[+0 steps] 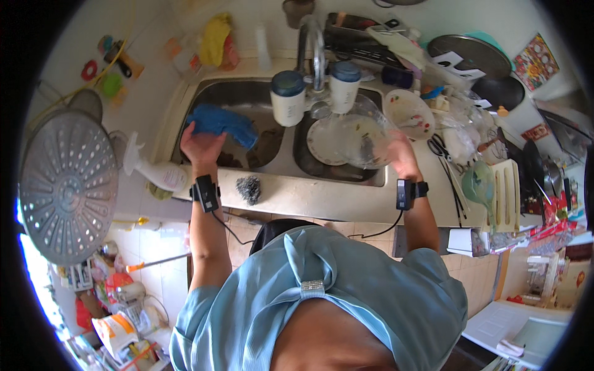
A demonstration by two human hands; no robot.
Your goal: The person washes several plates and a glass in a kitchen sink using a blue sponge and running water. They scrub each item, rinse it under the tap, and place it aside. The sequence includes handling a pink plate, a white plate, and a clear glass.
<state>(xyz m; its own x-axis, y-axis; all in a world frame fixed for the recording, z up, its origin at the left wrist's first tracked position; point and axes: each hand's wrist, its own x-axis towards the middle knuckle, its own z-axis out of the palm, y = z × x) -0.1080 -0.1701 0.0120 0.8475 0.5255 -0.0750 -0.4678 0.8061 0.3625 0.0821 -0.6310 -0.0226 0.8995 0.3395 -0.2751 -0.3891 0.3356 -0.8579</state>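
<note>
My left hand [202, 144] holds a bunched blue cloth [220, 123] over the left basin [274, 153] of a double steel sink. At the right basin, my blurred right hand [403, 152] grips the right rim of a clear, see-through bowl [366, 146]. Beneath and left of that bowl is a white plate [320, 143] with a patterned rim, partly covered by it. Two white cups with dark blue lids, a left one [287, 104] and a right one [344, 90], stand near the faucet [318, 55].
A steel-wool scrubber [249, 190] lies on the front counter edge. To the left are a white spray bottle [158, 167] and a hanging perforated steamer plate [69, 188]. On the right are a patterned bowl [408, 113], scissors [438, 147], chopsticks [455, 195] and a green ladle [479, 183].
</note>
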